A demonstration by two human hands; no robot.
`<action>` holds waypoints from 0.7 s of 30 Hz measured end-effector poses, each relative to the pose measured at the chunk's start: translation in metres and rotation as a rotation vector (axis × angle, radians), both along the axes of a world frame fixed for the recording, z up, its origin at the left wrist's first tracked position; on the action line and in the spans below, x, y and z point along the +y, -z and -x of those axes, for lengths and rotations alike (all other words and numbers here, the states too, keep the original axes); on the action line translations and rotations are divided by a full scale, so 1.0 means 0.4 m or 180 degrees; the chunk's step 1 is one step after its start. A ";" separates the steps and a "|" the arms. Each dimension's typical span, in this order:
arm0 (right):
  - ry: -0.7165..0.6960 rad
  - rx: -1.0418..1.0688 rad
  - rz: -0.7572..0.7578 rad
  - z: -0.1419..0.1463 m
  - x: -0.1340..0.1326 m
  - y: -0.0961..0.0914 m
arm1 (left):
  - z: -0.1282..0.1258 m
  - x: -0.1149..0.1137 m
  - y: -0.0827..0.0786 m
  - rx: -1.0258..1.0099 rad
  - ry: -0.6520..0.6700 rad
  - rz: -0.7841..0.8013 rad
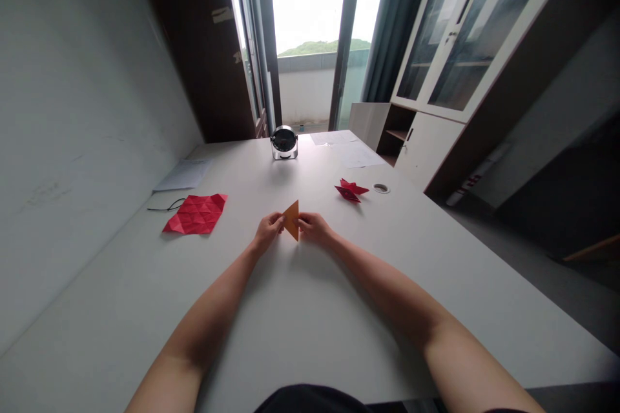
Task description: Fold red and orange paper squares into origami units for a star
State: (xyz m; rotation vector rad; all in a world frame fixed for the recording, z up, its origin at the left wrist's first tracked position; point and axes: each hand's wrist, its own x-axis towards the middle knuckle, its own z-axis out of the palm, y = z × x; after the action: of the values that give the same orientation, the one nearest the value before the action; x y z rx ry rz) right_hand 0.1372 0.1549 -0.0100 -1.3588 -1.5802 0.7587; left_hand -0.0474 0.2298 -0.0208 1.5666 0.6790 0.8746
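An orange paper folded into a triangle is held between my two hands just above the middle of the white table. My left hand is closed on its left corner. On the opposite side, the fingers of my right hand pinch the paper near its straight right edge. To the left lies a creased red sheet of paper, spread out on the table. Off to the right sits a folded red origami piece with pointed ends.
The white table carries a small round metal-framed fan-like device at the back. A black cord lies beside the red sheet. White papers rest against the left wall. A round cable hole opens at the right, near more loose sheets.
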 end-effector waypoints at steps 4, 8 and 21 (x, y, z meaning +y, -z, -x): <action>-0.0021 -0.0001 0.0023 0.000 -0.001 -0.004 | -0.002 0.002 0.004 -0.0004 -0.0023 0.0004; -0.0020 0.0016 0.0025 0.001 -0.002 -0.009 | -0.003 0.002 0.005 -0.0025 -0.0024 -0.0015; -0.0020 0.0010 0.0049 0.003 -0.006 -0.015 | 0.001 -0.004 -0.007 0.0005 -0.0027 -0.0012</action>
State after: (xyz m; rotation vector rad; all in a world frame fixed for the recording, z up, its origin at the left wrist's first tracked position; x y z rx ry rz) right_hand 0.1361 0.1526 -0.0042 -1.3638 -1.5797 0.7781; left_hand -0.0478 0.2283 -0.0181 1.5688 0.6861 0.8816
